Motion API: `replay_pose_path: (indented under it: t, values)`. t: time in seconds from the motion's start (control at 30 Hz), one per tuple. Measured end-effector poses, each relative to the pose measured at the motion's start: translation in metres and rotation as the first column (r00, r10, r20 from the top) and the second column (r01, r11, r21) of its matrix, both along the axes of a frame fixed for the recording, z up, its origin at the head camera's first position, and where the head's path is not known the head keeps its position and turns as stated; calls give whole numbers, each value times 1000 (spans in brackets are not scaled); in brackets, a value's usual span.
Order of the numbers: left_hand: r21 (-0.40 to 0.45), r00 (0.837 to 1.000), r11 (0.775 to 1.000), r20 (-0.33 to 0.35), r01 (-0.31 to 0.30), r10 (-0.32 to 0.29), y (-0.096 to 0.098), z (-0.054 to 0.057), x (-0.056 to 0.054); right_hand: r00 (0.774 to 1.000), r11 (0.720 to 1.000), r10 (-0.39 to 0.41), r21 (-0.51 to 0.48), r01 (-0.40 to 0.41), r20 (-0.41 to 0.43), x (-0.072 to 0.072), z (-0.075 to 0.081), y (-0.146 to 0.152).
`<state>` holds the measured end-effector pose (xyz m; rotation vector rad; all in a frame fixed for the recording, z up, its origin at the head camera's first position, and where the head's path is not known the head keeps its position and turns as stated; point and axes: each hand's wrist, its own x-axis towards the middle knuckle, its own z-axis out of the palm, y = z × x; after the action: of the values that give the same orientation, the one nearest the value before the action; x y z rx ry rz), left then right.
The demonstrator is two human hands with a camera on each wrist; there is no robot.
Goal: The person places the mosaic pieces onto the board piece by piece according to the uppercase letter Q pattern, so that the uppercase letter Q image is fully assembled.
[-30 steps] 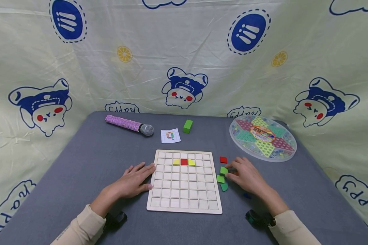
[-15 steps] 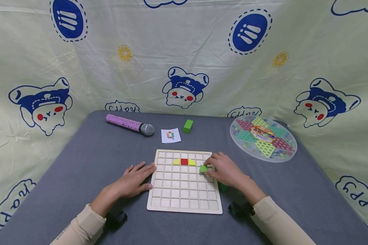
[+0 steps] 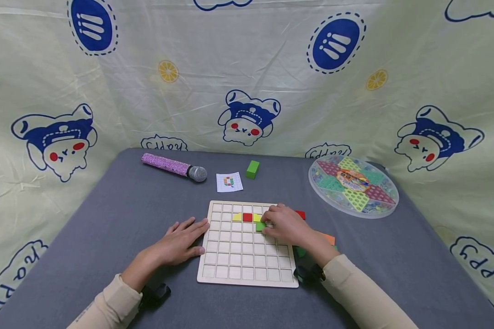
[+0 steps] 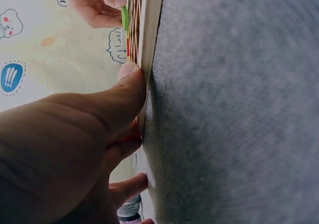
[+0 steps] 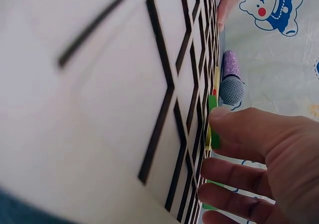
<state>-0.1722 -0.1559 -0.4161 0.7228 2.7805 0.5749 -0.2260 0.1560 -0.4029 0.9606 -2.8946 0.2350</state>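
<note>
A light wooden board (image 3: 248, 280) with a grid of square recesses lies on the table. In its second row a red square tile (image 3: 247, 217) sits between two yellow curved-edge tiles, the left one (image 3: 237, 218) and the right one (image 3: 257, 217). My right hand (image 3: 290, 227) pinches a green square tile (image 3: 260, 226) between thumb and fingers, just below the right yellow tile. In the right wrist view the green tile (image 5: 213, 102) stands tilted close over the grid, partly behind the thumb. My left hand (image 3: 181, 242) rests at the board's left edge, fingers extended, thumb (image 4: 132, 79) against the rim.
Beyond the board lie a purple glittery microphone (image 3: 169, 166), a card with a coloured pattern (image 3: 229, 182) and a green block (image 3: 252, 169). A round clear box (image 3: 354, 185) stands back right. Red (image 3: 300, 214), orange (image 3: 328, 238) and green (image 3: 300, 251) pieces show around my right forearm.
My right hand picked up a green tile from the pieces right of the board and moved left over the grid to below the right yellow tile. My left hand stayed in place.
</note>
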Motion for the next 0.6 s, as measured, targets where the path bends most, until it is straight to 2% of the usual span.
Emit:
replay_pose_path:
  t: [0.6]
  values:
    - [-4, 1000, 1000, -7, -5, 5, 0, -2, 0, 1000, 1000, -15, 22, 15, 8, -3, -3, -4]
